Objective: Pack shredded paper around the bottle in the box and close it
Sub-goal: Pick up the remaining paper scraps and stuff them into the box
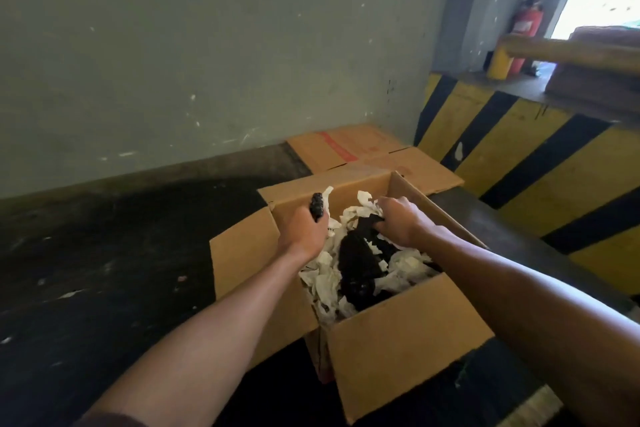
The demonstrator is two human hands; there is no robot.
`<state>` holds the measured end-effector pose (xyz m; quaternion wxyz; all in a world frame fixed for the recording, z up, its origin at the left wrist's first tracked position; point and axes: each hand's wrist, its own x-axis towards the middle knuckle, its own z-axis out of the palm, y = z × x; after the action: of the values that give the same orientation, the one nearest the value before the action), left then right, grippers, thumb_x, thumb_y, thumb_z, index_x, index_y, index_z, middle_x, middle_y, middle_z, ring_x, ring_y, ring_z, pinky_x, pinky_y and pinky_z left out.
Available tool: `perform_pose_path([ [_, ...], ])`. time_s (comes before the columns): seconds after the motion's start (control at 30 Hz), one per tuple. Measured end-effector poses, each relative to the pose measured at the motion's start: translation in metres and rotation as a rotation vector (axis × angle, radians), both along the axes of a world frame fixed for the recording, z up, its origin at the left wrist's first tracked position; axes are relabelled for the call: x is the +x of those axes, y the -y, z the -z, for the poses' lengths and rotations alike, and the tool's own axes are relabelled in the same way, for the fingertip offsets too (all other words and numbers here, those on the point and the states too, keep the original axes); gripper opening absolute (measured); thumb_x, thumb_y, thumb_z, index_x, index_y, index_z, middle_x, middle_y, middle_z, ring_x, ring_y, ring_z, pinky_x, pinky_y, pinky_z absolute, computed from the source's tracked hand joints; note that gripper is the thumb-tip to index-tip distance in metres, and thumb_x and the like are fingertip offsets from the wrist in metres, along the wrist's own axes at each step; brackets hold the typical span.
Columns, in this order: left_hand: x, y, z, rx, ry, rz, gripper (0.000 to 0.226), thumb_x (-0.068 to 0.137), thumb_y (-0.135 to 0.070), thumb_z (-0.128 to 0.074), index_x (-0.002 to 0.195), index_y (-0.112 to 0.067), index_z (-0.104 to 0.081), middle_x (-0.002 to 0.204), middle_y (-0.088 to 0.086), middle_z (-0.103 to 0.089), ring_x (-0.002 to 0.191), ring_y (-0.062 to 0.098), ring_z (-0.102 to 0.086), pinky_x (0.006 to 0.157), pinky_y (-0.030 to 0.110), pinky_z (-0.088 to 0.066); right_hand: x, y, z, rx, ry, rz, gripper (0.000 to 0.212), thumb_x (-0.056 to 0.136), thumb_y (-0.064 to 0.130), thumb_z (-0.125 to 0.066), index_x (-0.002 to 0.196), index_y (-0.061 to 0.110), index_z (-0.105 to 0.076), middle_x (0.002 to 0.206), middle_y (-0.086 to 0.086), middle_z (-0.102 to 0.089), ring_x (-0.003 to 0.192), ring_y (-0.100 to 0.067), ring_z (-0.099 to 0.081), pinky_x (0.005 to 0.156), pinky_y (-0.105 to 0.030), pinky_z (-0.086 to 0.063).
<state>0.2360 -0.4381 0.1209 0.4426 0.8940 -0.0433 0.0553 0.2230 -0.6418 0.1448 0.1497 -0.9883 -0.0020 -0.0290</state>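
An open brown cardboard box [398, 340] stands on the dark floor with its flaps spread out. White shredded paper [323, 282] fills it around a dark, bottle-like shape [356, 263] lying in the middle, partly buried. My left hand [304, 229] is at the box's left wall and grips a small black knobbly object [317, 207] that sticks up from the fist; what it is cannot be told. My right hand [398, 218] reaches into the far side of the box, fingers curled into white shreds and a black piece.
Flattened cardboard [349, 149] lies on the floor behind the box, against the grey wall. A yellow-and-black striped kerb [519, 156] runs along the right, close to the box. A red fire extinguisher [526, 21] and a yellow rail [500, 61] stand beyond it.
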Motion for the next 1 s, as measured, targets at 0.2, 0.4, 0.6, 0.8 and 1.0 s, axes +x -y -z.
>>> perform_pose_path([
  [0.2,0.027,0.013,0.024,0.187,-0.197,-0.028,0.031,0.100,-0.046,-0.046,0.109,-0.020,-0.060,0.093,0.001,-0.068,0.085,0.025,-0.066,0.075,0.037,-0.054,0.044,0.002,0.028,-0.087,-0.154,-0.132,0.043,0.089,0.035,-0.058,0.129,0.019,-0.056,0.120,-0.012,-0.064,0.105,-0.034,-0.062,0.079,-0.037,-0.050],
  [0.4,0.042,0.025,0.032,0.321,-0.673,0.231,0.069,0.087,-0.048,-0.065,0.144,-0.016,-0.041,0.141,0.009,-0.054,0.122,0.029,-0.056,0.102,0.039,-0.046,0.084,0.017,0.034,-0.114,-0.668,-0.372,0.094,0.066,0.066,-0.074,0.147,0.033,-0.038,0.143,0.007,-0.046,0.136,-0.025,-0.043,0.108,-0.042,-0.039],
  [0.6,0.036,0.034,0.036,0.506,-0.827,0.374,0.087,0.097,-0.044,-0.058,0.160,-0.020,-0.002,0.167,0.005,-0.013,0.151,0.028,-0.019,0.117,0.037,-0.025,0.097,0.042,0.041,-0.008,-0.510,-0.358,0.060,0.099,0.057,-0.039,0.151,0.029,-0.031,0.148,0.002,-0.039,0.141,-0.028,-0.033,0.110,-0.040,-0.032],
  [0.8,0.027,0.052,0.079,0.689,-0.935,0.399,0.091,0.097,-0.055,-0.047,0.157,-0.026,0.015,0.168,0.006,0.008,0.154,0.030,0.000,0.123,0.047,-0.012,0.074,0.023,0.126,-0.205,-0.684,-0.544,0.054,0.108,0.028,-0.015,0.157,0.020,0.006,0.161,-0.003,0.027,0.144,-0.038,0.029,0.120,-0.053,0.007],
  [1.0,0.007,0.076,0.094,0.902,-0.960,0.414,0.056,0.107,-0.012,-0.033,0.158,-0.001,-0.011,0.166,0.019,-0.004,0.152,0.034,-0.010,0.118,0.047,-0.018,0.075,0.017,0.147,-0.129,-0.713,-0.549,0.062,0.107,0.038,-0.015,0.149,0.026,0.029,0.160,-0.002,0.030,0.139,-0.030,0.040,0.117,-0.045,0.014],
])
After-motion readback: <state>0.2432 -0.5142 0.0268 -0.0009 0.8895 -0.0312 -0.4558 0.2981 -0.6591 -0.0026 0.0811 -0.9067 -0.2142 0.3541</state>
